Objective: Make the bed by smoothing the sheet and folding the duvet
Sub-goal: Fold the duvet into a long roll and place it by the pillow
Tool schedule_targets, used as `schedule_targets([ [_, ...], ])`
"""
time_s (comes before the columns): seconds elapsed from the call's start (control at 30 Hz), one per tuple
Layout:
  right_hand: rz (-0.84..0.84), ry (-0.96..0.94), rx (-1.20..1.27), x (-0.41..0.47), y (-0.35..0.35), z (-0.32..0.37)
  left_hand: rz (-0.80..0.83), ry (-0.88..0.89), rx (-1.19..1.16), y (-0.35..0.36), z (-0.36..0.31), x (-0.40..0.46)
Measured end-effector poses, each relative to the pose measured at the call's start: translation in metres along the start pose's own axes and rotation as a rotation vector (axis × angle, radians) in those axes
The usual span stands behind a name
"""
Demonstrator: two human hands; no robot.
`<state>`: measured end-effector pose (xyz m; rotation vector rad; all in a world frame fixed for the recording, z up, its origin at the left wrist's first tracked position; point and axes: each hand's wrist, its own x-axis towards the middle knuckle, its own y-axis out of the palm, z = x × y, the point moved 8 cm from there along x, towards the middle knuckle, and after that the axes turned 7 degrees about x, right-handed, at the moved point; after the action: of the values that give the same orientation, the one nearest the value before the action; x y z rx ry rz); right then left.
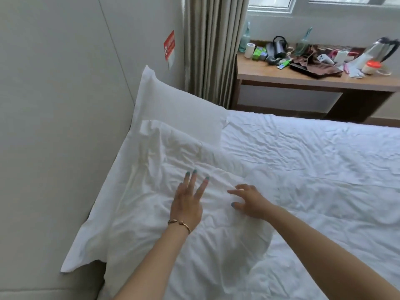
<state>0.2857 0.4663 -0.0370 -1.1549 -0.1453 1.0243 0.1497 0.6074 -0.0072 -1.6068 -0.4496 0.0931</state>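
Observation:
A creased white pillow (pixel 151 169) lies at the head of the bed, against the padded headboard (pixel 54 126). My left hand (pixel 187 202) lies flat on it with fingers spread and straight. My right hand (pixel 249 202) hovers at the pillow's right edge, fingers loosely bent, gripping nothing. A second white pillow (pixel 177 109) leans on the headboard behind the first. The wrinkled white sheet (pixel 313 152) covers the mattress to the right. No duvet can be told apart from the sheet.
A wooden desk (pixel 292 80) stands beyond the bed under the window, cluttered with bottles, a kettle (pixel 383 48), a hairdryer and several small items. A beige curtain (pixel 212 50) hangs left of it. A red sticker (pixel 169 45) is on the wall.

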Motion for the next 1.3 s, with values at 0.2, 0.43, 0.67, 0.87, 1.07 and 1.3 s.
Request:
schedule_targets([
  [0.2, -0.249, 0.435, 0.406, -0.061, -0.011, -0.082, 0.594, 0.200, -0.085, 0.048, -0.128, -0.058],
  [0.43, -0.085, 0.041, 0.916, -0.072, -0.015, -0.069, 0.334, -0.038, -0.098, 0.025, -0.155, -0.054],
  [0.67, 0.119, -0.218, 0.563, -0.082, -0.039, -0.042, 0.171, -0.188, -0.210, -0.027, -0.114, -0.027],
  [0.87, 0.035, -0.367, 0.461, -0.061, -0.030, -0.003, 0.161, -0.124, -0.223, -0.047, -0.083, -0.024],
  [1.07, 0.020, -0.300, 0.660, -0.020, -0.035, 0.041, 0.138, -0.152, -0.372, -0.037, -0.032, -0.009],
  [1.3, -0.294, -0.004, 0.876, 0.036, -0.082, 0.097, -0.040, -0.237, -0.332, -0.040, 0.021, 0.027],
])
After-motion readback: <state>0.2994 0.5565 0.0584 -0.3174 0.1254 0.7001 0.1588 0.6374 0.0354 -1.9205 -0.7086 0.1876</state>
